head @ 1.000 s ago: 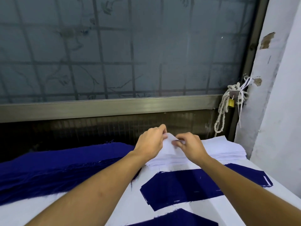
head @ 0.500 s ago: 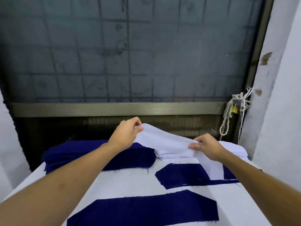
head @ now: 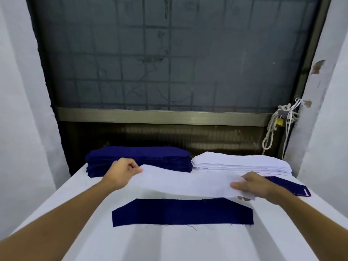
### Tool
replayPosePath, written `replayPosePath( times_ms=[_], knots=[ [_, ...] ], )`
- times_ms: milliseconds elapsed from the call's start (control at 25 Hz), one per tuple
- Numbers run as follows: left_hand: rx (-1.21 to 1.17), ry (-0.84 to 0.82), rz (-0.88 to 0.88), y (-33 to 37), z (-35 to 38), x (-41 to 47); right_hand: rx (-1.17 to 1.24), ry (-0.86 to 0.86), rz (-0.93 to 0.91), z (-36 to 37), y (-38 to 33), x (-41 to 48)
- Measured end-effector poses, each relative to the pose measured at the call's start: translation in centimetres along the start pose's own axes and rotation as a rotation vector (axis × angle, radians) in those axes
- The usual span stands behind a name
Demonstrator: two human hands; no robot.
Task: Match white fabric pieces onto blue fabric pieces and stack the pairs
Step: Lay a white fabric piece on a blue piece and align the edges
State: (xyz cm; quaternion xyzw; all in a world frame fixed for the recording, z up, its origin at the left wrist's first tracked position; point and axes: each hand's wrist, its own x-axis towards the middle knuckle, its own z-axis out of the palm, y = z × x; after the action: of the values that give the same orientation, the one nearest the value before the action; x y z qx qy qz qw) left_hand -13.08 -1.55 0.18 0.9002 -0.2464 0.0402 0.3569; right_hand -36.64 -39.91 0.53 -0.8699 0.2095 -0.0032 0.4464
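Note:
A long white fabric piece (head: 184, 182) is stretched between my hands above the white table (head: 169, 242). My left hand (head: 122, 171) pinches its left end, and my right hand (head: 252, 185) grips its right end with the thumb on top. Just in front of it a blue fabric piece (head: 180, 211) with angled corners lies flat on the table. At the back sit a stack of blue pieces (head: 139, 159) on the left and a stack of white pieces (head: 243, 163) on the right. Another blue piece (head: 286, 187) lies beyond my right hand, partly hidden.
A window with a metal frame (head: 160, 115) rises behind the table. A knotted white rope and a small padlock (head: 278, 121) hang at the right of the frame. White walls close in on both sides.
The white piece has come off the white stack and toward me, pulled out flat between my hands. My left hand moved left and my right hand right. The camera tilted to show more table.

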Motion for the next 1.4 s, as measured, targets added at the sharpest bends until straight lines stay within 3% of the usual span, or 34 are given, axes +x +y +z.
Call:
replayPosePath(
  times_ms=[280,480,600,1080,1400],
  knots=[
    [0.060,-0.050,-0.186,-4.2,3.3,-3.6,-0.003,0.204,-0.025,4.4,3.6,-1.8],
    [0.192,0.025,-0.266,-6.1,5.4,-5.3,-0.162,0.470,-0.024,8.3,6.0,-1.7],
    [0.200,0.115,-0.235,-6.9,7.0,-6.5,-0.272,0.538,-0.074,9.1,6.6,-1.6],
    [0.058,0.216,-0.194,-7.3,7.6,-6.7,-0.303,0.605,-0.128,9.3,7.2,-1.6],
    [0.076,0.198,-0.171,-6.9,7.6,-7.2,-0.465,0.620,-0.139,9.4,7.2,-1.6]
  ],
)
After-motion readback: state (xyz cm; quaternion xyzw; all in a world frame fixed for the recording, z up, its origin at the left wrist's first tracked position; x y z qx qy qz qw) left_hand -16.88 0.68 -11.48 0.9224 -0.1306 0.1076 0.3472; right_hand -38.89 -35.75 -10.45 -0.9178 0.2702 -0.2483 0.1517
